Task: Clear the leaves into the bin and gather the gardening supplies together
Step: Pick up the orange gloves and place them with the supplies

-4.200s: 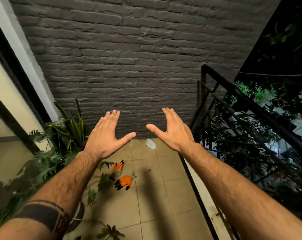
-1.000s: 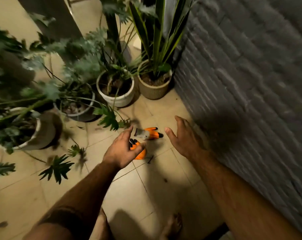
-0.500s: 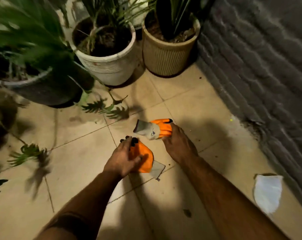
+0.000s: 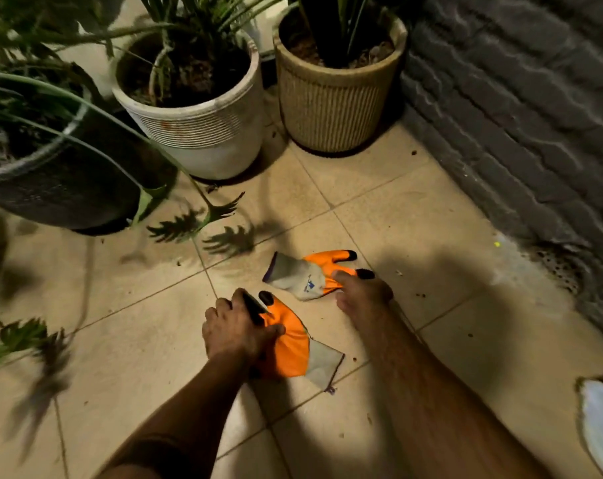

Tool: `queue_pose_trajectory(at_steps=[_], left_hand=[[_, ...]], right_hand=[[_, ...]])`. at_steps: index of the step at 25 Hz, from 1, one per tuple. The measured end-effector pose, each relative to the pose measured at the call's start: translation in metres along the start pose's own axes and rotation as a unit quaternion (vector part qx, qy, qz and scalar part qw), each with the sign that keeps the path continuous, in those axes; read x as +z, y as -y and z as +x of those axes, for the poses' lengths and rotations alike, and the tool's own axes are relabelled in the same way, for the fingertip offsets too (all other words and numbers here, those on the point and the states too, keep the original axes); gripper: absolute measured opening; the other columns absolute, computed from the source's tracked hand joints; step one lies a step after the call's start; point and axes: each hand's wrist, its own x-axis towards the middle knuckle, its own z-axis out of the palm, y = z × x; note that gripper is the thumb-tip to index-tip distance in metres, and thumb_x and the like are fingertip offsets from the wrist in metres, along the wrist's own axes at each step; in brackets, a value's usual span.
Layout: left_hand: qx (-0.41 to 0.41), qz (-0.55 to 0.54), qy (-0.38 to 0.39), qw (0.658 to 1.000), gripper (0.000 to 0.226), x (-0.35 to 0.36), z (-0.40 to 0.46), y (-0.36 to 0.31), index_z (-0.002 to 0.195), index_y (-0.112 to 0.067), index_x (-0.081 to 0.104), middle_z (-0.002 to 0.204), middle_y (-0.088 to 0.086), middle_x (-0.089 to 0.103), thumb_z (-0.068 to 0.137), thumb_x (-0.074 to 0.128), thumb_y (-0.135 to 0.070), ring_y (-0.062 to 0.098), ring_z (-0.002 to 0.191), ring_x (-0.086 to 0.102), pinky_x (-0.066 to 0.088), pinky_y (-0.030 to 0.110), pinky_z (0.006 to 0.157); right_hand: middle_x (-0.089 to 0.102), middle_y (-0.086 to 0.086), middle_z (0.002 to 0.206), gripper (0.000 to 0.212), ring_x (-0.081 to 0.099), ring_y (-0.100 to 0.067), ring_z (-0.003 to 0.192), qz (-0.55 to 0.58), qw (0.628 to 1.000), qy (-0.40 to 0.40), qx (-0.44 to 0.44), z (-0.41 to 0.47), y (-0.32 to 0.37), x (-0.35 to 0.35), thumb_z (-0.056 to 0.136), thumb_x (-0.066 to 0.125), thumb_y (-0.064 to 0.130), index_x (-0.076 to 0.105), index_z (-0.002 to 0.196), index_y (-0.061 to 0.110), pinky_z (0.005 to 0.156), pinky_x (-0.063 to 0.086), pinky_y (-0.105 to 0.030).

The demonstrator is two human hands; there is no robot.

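Observation:
Two orange and grey gardening gloves lie on the tiled floor. My left hand grips the nearer glove by its black-tipped fingers. My right hand pinches the orange palm of the farther glove, whose grey cuff points left. Green leaves on long stems lie on the tiles just behind the gloves, and more leaves sit at the left edge.
A white ribbed pot, a beige ribbed pot and a dark pot stand behind the gloves. A grey brick wall runs along the right. A pale bag or sheet lies at the right edge.
I have bent down from standing toward the floor. Both hands reached the gloves and closed on them, the left on the near one, the right on the far one.

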Motion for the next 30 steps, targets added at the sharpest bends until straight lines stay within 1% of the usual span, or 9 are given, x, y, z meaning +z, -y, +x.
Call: queue_pose_trajectory(at_steps=[2, 5, 9, 13, 15, 18, 24, 27, 30], left_hand=[[0.009, -0.033, -0.018, 0.999, 0.06, -0.012, 0.003, 0.009, 0.123, -0.031, 0.059, 0.121, 0.007, 0.06, 0.074, 0.076, -0.062, 0.031, 0.117, 0.05, 0.043, 0.04, 0.094], [0.011, -0.111, -0.016, 0.994, 0.021, -0.034, -0.005, 0.015, 0.104, -0.026, 0.071, 0.117, 0.011, 0.053, 0.089, 0.069, -0.041, 0.036, 0.115, 0.048, 0.042, 0.04, 0.097], [-0.056, -0.166, 0.069, 0.982, 0.051, -0.043, -0.028, 0.004, 0.13, -0.009, 0.053, 0.134, 0.018, 0.043, 0.09, 0.072, -0.034, 0.041, 0.123, 0.05, 0.043, 0.045, 0.105], [0.131, 0.014, 0.031, 0.991, 0.083, -0.006, -0.018, -0.01, 0.155, -0.023, 0.026, 0.157, 0.011, 0.027, 0.088, 0.065, -0.052, 0.032, 0.141, 0.031, 0.032, 0.044, 0.115], [0.157, 0.085, 0.047, 0.983, 0.075, 0.013, -0.021, -0.007, 0.156, -0.03, 0.019, 0.156, 0.01, 0.032, 0.093, 0.055, -0.049, 0.032, 0.138, 0.036, 0.034, 0.048, 0.11], [0.168, 0.158, 0.036, 0.972, 0.047, 0.021, -0.026, 0.002, 0.138, -0.029, 0.041, 0.132, 0.007, 0.054, 0.097, 0.044, -0.052, 0.03, 0.119, 0.049, 0.039, 0.044, 0.096], [0.157, -0.112, 0.039, 0.98, 0.036, -0.082, -0.07, 0.01, 0.122, -0.024, 0.064, 0.125, 0.007, 0.057, 0.096, 0.06, -0.048, 0.035, 0.115, 0.049, 0.04, 0.045, 0.1], [0.075, -0.391, 0.163, 0.903, 0.025, -0.169, -0.122, -0.009, 0.111, -0.009, 0.061, 0.09, 0.023, 0.072, 0.102, 0.059, -0.033, 0.044, 0.081, 0.068, 0.053, 0.061, 0.079], [0.02, -0.491, 0.179, 0.852, 0.032, -0.249, -0.17, -0.037, 0.111, 0.003, 0.058, 0.1, 0.025, 0.073, 0.104, 0.054, -0.028, 0.046, 0.097, 0.069, 0.052, 0.064, 0.089]], right_hand=[[0.049, -0.021, 0.147, 0.1, 0.055, -0.04, 0.129, 0.073, 0.997, -0.02, 0.015, -0.007, 0.002, 0.004, 0.085, 0.082, 0.016, 0.014, 0.157, 0.003, 0.106, 0.046, -0.057], [0.062, -0.017, 0.134, 0.076, 0.065, -0.028, 0.109, 0.043, 0.999, -0.026, -0.001, -0.037, 0.01, -0.011, 0.083, 0.08, 0.012, 0.04, 0.146, 0.0, 0.086, 0.056, -0.05], [0.069, -0.013, 0.114, 0.046, 0.068, -0.024, 0.094, 0.057, 0.998, -0.012, 0.003, -0.082, 0.019, -0.028, 0.085, 0.074, 0.009, 0.059, 0.129, 0.007, 0.063, 0.057, -0.039], [0.071, -0.013, 0.115, 0.042, 0.071, -0.03, 0.097, 0.023, 0.999, 0.001, -0.023, -0.064, 0.016, -0.029, 0.087, 0.071, 0.014, 0.062, 0.128, 0.012, 0.063, 0.06, -0.041], [0.07, -0.014, 0.121, 0.045, 0.07, -0.03, 0.105, 0.012, 1.0, 0.018, 0.0, -0.057, 0.004, -0.03, 0.088, 0.07, 0.017, 0.06, 0.132, 0.015, 0.076, 0.06, -0.045], [0.069, -0.01, 0.124, 0.045, 0.069, -0.027, 0.105, -0.003, 0.999, 0.041, -0.005, -0.057, -0.007, -0.039, 0.095, 0.065, 0.022, 0.056, 0.139, 0.02, 0.076, 0.058, -0.04], [0.07, -0.005, 0.118, 0.042, 0.069, -0.025, 0.1, 0.0, 0.999, 0.042, -0.007, -0.13, 0.035, -0.053, 0.099, 0.062, 0.033, 0.054, 0.14, 0.03, 0.073, 0.056, -0.04], [0.072, -0.003, 0.116, 0.037, 0.071, -0.023, 0.097, -0.001, 0.998, 0.061, -0.001, -0.2, 0.072, -0.053, 0.1, 0.061, 0.036, 0.057, 0.136, 0.03, 0.064, 0.057, -0.038], [0.075, -0.003, 0.106, 0.032, 0.073, -0.022, 0.092, -0.015, 0.997, 0.073, -0.007, -0.282, 0.109, -0.048, 0.097, 0.063, 0.036, 0.063, 0.127, 0.026, 0.069, 0.058, -0.036]])
